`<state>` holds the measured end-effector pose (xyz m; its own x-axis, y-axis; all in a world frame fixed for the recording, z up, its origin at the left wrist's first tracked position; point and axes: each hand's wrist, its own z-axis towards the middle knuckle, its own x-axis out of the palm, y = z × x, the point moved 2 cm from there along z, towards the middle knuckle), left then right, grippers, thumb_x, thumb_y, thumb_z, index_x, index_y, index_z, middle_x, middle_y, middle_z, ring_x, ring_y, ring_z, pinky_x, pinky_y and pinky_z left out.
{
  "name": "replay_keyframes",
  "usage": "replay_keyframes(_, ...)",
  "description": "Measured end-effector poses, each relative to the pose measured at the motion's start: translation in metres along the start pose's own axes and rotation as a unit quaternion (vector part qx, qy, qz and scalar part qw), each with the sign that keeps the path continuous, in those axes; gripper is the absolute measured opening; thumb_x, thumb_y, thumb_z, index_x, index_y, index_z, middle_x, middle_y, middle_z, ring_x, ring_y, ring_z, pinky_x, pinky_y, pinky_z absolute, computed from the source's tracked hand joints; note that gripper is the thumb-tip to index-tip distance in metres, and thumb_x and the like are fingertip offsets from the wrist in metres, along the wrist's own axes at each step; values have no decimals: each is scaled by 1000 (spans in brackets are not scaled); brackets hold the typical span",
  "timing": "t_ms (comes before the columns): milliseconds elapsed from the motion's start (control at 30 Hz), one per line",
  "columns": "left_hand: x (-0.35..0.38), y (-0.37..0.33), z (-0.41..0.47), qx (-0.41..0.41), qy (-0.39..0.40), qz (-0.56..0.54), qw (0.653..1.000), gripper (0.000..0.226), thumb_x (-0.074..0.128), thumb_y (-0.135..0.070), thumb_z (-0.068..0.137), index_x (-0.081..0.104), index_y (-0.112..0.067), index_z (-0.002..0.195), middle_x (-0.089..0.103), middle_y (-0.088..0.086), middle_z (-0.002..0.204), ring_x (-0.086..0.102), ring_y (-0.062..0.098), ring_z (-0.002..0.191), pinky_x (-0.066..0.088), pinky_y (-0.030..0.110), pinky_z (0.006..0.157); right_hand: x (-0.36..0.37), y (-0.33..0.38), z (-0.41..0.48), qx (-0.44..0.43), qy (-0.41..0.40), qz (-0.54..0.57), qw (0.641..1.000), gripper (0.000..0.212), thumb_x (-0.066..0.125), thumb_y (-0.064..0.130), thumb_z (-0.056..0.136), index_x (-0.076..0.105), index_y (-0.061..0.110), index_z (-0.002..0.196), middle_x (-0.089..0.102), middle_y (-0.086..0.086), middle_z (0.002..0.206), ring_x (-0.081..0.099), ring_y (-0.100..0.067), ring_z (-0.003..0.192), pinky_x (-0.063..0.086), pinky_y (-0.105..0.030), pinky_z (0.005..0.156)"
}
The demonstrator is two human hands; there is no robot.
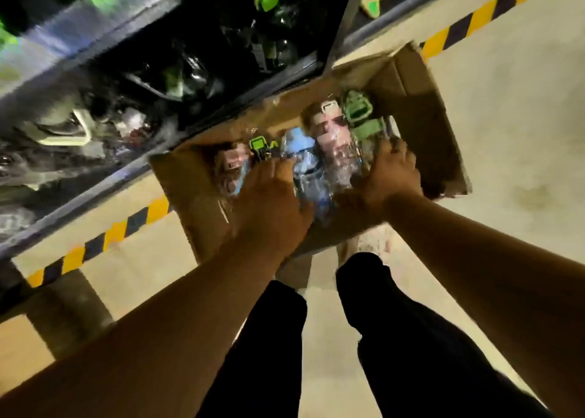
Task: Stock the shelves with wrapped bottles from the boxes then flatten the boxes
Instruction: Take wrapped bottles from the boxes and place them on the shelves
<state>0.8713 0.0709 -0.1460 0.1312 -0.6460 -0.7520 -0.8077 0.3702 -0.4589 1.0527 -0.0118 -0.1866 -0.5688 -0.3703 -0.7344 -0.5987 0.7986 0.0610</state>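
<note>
An open cardboard box (424,107) sits on the floor against the shelf base. Inside lie several plastic-wrapped bottles side by side: a blue one (304,161), a clear pinkish one (335,151), a green one (367,126) and a black one with a green lid (259,146). My left hand (272,202) reaches into the box and its fingers curl over the black bottle at the left of the row. My right hand (392,177) grips the green bottle at the right of the row. The bottles' lower ends are hidden by my hands.
A metal shelf (95,107) runs across the upper left, holding more wrapped bottles (177,78). Yellow-and-black striped tape (95,246) marks the floor along the shelf. My legs in dark trousers (380,338) stand just behind the box.
</note>
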Motion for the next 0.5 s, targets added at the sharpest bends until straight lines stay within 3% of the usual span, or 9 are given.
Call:
replay_keyframes(167,59,19,48,10,6,-1,1000,74,72,-36,86,42,-7,147,51,17,143,43,36,134,35,46,113,49,-23,84,53,-5,61,997,97,66,44,86,8,8,155,17,-21,157,22,-41,142,27,-50,115)
replay_keyframes(267,76,25,65,11,2,0,1000,74,73,-35,86,42,-5,146,51,18,143,44,37,133,35,45,113,69,-28,114,86,-40,52,994,105,61,61,85,6,6,155,21,-19,156,24,-38,142,30,-49,110)
replay_keyframes(433,89,39,79,-9,4,-1,1000,75,76,-33,82,42,-11,145,50,14,143,43,34,133,36,42,112,101,-30,139,117,-162,-12,980,65,53,34,97,24,11,150,35,-14,147,38,-34,130,39,-45,98)
replay_keyframes(500,89,43,83,-14,9,-1,1000,74,77,-33,82,43,-13,145,51,13,142,45,33,131,40,47,109,104,-31,142,122,-184,-28,975,63,58,32,95,29,11,146,41,-12,143,43,-32,126,43,-42,93)
